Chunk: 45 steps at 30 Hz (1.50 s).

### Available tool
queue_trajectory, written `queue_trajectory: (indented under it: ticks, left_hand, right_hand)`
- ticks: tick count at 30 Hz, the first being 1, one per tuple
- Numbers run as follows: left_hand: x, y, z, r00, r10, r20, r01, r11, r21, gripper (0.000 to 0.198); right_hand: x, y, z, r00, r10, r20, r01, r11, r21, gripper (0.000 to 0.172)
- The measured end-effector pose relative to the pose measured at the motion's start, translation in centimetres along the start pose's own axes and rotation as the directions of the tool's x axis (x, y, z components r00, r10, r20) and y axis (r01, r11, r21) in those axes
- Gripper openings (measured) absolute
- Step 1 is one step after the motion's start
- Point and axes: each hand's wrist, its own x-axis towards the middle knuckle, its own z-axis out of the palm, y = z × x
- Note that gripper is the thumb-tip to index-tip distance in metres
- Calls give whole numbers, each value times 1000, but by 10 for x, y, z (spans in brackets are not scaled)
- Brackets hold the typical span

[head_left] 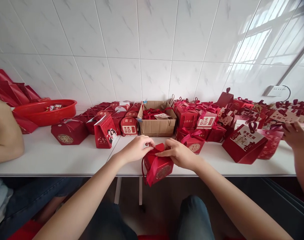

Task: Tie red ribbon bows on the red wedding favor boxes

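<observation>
A red gift box (161,169) with a round gold emblem stands at the table's front edge, right in front of me. A glossy red ribbon (152,170) lies over its top and hangs down its front, and a dark red cord handle droops on its left side. My left hand (139,148) pinches the ribbon at the top of the box. From the other side, my right hand (179,152) is closed on the ribbon too, thumb and fingers pressed together over the lid. The fingers partly hide the ribbon's crossing.
Behind the box, a cardboard carton (156,127) holds red ribbons and a card. Red gift boxes (69,130) crowd both sides of the white table (74,163). A red basin (45,111) sits at left. Other people's arms (7,136) rest at both ends; a power strip (275,90) is on the wall.
</observation>
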Motion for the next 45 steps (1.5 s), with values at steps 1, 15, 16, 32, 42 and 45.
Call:
queue_trajectory:
  ticks: [1,15,16,32,42,45]
  left_hand:
    - [0,0,-1,1000,0,5,0,1000,2,12]
    - [-2,2,8,976,-65,206,60,998,35,4]
    - [-2,2,9,977,-75,198,71,997,29,5]
    - [-1,4,16,960,-218,175,249,952,-176,11]
    - [1,2,11,955,-182,235,226,958,-174,5]
    - [8,-1,14,958,-177,223,236,933,-271,8]
  right_hand:
    - [0,0,0,1000,4,2,-4,1000,-8,50]
    - [0,1,5,1000,-13,10,11,990,137,60]
    - [0,1,5,1000,-14,5,13,989,145,59]
    - [-4,5,13,998,-8,-63,30,932,360,55]
    - [-1,1,11,999,3,-53,17,927,376,51]
    - [-1,1,10,998,-4,-58,25,933,358,50]
